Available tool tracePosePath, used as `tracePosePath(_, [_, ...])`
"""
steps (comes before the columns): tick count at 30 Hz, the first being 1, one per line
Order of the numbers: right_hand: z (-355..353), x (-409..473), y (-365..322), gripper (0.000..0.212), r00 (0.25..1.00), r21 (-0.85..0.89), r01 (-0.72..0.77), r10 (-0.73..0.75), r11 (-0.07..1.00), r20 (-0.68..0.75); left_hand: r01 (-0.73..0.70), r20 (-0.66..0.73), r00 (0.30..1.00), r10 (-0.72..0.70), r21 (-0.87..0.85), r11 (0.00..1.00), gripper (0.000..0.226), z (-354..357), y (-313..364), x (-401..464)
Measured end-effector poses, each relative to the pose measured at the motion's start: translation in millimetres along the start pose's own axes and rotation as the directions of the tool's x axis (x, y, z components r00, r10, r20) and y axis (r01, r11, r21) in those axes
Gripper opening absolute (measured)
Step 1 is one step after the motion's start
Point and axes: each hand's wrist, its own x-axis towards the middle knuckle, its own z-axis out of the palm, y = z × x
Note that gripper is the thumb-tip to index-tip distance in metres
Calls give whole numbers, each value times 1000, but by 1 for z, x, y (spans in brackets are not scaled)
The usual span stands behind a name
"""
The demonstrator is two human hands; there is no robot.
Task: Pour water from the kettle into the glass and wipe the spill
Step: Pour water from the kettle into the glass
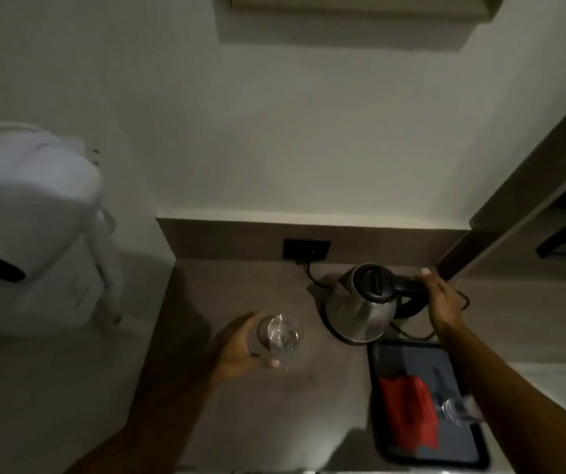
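A steel kettle with a black lid and handle stands upright on its base on the brown counter. My right hand is wrapped around the kettle's black handle from the right. A clear glass stands upright to the left of the kettle. My left hand cups the glass from its left side, fingers curled around it. A red cloth lies folded on a dark tray in front of the kettle.
A second clear glass lies on the tray's right side, partly hidden by my right forearm. The kettle's cord runs to a black wall socket. A white bag hangs at left. A wooden cabinet stands at right.
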Motion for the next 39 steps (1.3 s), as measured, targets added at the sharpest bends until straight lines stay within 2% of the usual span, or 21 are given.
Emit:
tracePosePath(2, [7, 8, 5, 32, 1000, -6, 16, -16, 1000, -11, -70, 16, 997, 70, 9, 998, 121, 5, -9, 11])
tracePosePath(5, [20, 20, 17, 42, 996, 34, -48, 50, 998, -75, -43, 86, 995, 42, 4, 999, 122, 13, -18, 30])
tracePosePath(7, [24, 27, 24, 46, 990, 97, -27, 40, 995, -132, -29, 120, 992, 26, 18, 999, 119, 19, -18, 38])
tracePosePath(11, [27, 34, 26, 32, 986, 156, 26, 0, 987, -164, -52, 81, 996, 48, 39, 998, 105, 26, -18, 47])
tracePosePath(17, [32, 24, 10, 36, 983, 92, 32, -15, 995, -185, -86, 8, 996, 86, 134, 987, 101, 33, -20, 47])
tracePosePath(23, [43, -4, -28, 36, 971, -105, 215, -223, 971, -81, -134, 11, 991, 134, 159, 978, 97, 29, -19, 46])
tracePosePath(26, [46, -16, -45, 37, 927, -240, 363, -375, 900, -4, -131, 21, 991, 130, 169, 977, 97, 27, -18, 47])
tracePosePath(28, [51, -25, -55, 40, 884, -271, 463, -460, 844, 80, -134, 33, 991, 130, 183, 974, 95, 26, -18, 47])
tracePosePath(32, [62, -43, -77, 38, 774, -390, 627, -596, 675, 212, -141, 32, 990, 138, 202, 969, 94, 26, -20, 47])
tracePosePath(36, [72, -51, -90, 37, 713, -544, 669, -644, 506, 277, -153, 35, 988, 149, 205, 967, 92, 26, -21, 49])
tracePosePath(39, [78, -57, -94, 40, 685, -575, 689, -656, 442, 317, -156, 53, 988, 148, 214, 964, 91, 25, -23, 49])
